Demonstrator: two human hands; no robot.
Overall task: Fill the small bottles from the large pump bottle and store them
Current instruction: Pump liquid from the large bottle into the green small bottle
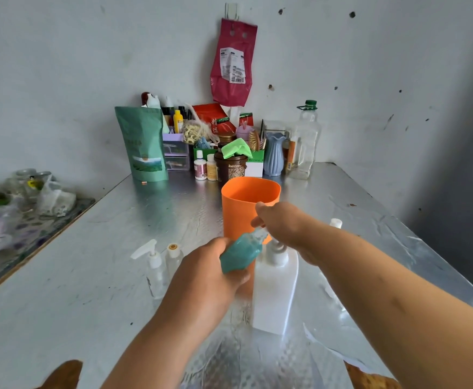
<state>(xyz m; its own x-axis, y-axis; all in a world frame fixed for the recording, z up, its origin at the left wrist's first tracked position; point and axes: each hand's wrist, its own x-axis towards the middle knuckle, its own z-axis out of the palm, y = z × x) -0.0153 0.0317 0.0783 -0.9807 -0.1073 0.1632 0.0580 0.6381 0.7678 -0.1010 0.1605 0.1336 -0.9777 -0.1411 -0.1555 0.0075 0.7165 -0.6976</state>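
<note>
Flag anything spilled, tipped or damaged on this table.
No spill shows. The only thing askew is the small bottle, full of teal liquid, held tilted by the left hand while the right hand pinches its top. The pump bottle stands upright.

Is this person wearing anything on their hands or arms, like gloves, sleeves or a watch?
Nothing worn shows. The left hand and right hand are bare, with no gloves and no watch or bracelet at either wrist. No sleeve shows anywhere up to the picture's edge. Some fingers are hidden, so a ring cannot be ruled out.
</note>
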